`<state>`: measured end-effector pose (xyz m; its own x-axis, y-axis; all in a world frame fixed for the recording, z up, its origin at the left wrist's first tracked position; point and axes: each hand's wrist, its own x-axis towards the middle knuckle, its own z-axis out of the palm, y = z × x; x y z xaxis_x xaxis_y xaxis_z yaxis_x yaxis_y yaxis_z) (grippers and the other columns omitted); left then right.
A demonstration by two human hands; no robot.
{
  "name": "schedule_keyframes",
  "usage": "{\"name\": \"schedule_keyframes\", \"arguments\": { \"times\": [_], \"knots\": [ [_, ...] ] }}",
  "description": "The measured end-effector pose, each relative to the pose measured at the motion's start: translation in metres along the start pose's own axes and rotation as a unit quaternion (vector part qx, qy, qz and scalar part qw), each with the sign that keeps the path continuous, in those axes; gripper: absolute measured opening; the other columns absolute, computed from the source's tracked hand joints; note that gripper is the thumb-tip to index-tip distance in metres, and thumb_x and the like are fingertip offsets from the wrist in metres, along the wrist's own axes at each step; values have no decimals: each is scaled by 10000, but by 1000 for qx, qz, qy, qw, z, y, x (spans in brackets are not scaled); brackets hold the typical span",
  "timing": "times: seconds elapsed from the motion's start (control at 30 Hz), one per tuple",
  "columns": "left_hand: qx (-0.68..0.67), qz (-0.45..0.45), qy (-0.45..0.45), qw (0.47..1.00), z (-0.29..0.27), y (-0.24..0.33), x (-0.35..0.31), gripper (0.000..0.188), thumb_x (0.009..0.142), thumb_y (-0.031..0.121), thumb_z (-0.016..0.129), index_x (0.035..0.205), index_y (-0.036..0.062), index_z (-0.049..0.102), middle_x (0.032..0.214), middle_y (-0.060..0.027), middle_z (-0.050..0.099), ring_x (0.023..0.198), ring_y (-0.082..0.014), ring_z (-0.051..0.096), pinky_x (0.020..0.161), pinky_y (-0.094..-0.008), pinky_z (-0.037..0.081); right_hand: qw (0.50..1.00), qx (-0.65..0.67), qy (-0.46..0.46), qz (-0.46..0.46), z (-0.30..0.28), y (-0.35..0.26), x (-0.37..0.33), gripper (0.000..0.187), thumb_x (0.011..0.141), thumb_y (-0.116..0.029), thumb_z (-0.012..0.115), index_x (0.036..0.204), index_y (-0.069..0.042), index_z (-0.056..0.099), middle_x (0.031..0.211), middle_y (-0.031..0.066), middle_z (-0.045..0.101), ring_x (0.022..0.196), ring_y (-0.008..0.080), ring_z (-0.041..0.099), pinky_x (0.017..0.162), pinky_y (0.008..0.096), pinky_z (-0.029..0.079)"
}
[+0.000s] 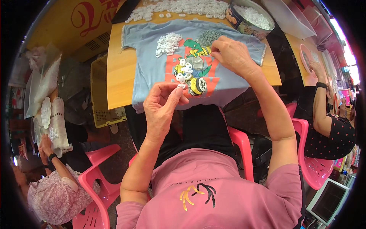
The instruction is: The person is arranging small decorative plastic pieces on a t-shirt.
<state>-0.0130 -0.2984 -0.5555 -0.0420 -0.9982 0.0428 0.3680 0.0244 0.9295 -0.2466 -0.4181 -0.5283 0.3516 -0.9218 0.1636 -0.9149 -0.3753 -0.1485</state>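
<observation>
My left hand (162, 105) pinches a small white plastic piece (182, 86) with an oval opening between thumb and forefinger. Just beyond it lies a small heap of like white pieces (183, 71) on a blue-grey T-shirt (146, 78) with a cartoon dinosaur print. My right hand (233, 55) is at the edge of a pile of tiny grey, metallic-looking bits (209, 37), its fingers drawn together. Whatever its fingertips may hold is too small to make out. Another heap of white pieces (168, 44) lies on the shirt's upper left.
The shirt drapes over a wooden table (117, 82). Many white pieces (183, 7) are spread along its far side, beside a round tin (249, 19) filled with more. A yellow crate (103, 91) stands left. People work on both sides, near pink plastic chairs (100, 191).
</observation>
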Motion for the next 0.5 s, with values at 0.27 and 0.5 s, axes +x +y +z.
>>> {"name": "schedule_keyframes", "arguments": {
  "times": [0.27,0.5],
  "knots": [
    [-24,-25,6,999,2,0,-2,147,925,70,651,1035,-9,593,904,-90,686,700,-104,618,653,-225,496,996,-46,26,-70,7,-2,5,130,811,-168,604,842,-42,598,889,137,639,840,348,635,726,437,504],
    [-53,-49,25,997,-3,2,-1,154,919,91,661,1010,-13,596,899,-90,687,688,-100,611,637,-223,481,983,105,121,-89,1,-4,-1,190,807,-68,624,990,-22,644,814,137,607,737,285,626,676,369,499]
  ]
}}
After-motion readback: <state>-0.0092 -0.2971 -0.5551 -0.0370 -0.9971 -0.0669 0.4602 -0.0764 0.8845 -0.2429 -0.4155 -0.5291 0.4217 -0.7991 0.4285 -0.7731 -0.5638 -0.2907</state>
